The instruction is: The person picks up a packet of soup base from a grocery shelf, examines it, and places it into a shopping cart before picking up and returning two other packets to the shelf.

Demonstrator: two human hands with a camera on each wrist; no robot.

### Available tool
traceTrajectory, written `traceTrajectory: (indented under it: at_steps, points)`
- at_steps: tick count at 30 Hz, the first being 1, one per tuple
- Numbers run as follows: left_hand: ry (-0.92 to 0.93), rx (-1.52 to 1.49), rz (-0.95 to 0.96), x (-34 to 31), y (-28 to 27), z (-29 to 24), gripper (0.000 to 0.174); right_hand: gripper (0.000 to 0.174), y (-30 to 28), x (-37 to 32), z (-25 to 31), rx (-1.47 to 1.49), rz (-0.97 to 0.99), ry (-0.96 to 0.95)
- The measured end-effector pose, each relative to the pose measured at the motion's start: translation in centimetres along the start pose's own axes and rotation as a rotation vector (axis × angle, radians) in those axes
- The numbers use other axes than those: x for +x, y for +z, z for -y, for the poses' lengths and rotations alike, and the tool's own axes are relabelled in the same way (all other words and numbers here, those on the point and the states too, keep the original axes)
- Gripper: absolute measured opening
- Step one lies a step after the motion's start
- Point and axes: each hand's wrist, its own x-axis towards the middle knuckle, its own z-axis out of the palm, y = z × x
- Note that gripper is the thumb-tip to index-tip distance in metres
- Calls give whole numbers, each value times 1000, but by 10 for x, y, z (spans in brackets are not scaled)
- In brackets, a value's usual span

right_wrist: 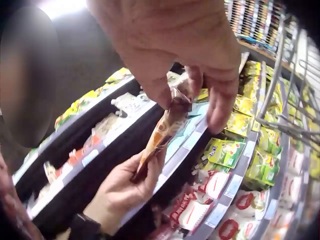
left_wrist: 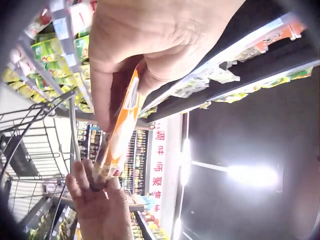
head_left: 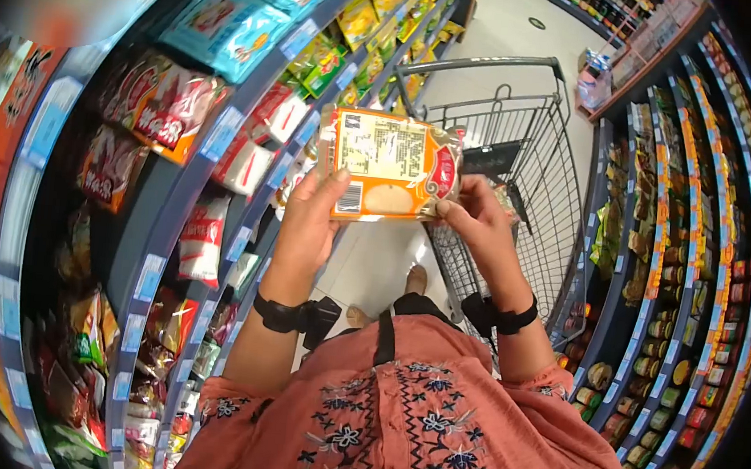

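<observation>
An orange-and-cream plastic food packet point(head_left: 390, 166) is held up in front of the body, its printed side with a barcode facing the head camera. My left hand point(head_left: 308, 215) grips its left end, thumb on the front face and fingers behind. At the lower right corner my right hand point(head_left: 486, 229) pinches the crinkled clear edge between thumb and fingers. Seen edge-on, the packet point(left_wrist: 121, 125) looks thin in the left wrist view. The right wrist view shows the right hand point(right_wrist: 195, 65) at one end of it and the left hand point(right_wrist: 122, 190) at the other.
A wire shopping cart point(head_left: 523, 176) stands just beyond the right hand, with some goods in it. Shelves of bagged products point(head_left: 168, 109) rise close on the left. Shelves of jars point(head_left: 665, 349) line the right side. Pale tiled floor point(head_left: 500, 31) runs ahead.
</observation>
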Motion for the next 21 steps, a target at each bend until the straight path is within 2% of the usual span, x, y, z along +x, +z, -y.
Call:
traceTrajectory:
  at_steps: [2,3,6,8,10,11,14,15,18,21]
  points:
    - [56,14,-26,-10,-9,-14,37,57,21,-2,6,-357,-134,-272]
    - [88,40,-34,-15,-13,-20,38,69,27,-5,15,-499,-131,-337]
    - [69,95,-38,-30,-26,-33,39,82,60,-14,44,-943,101,-666]
    - [-3,135,-35,-40,-28,-44,40,83,83,-19,40,-984,150,-639]
    - [-30,123,72,-49,-23,-56,43,80,94,-16,23,-1057,137,-667]
    - [-45,116,125,-53,-21,-60,45,66,95,-12,15,-1029,107,-718]
    - [-18,-20,265,-50,-23,-68,48,49,91,-17,6,-127,119,77]
    - [114,158,188,-48,-28,-61,50,40,86,-16,1,230,181,221]
    - [327,717,-20,-35,-46,-36,54,39,81,-30,3,503,117,309]
    - [-5,565,148,-41,-51,-23,54,40,76,-41,2,542,127,293]
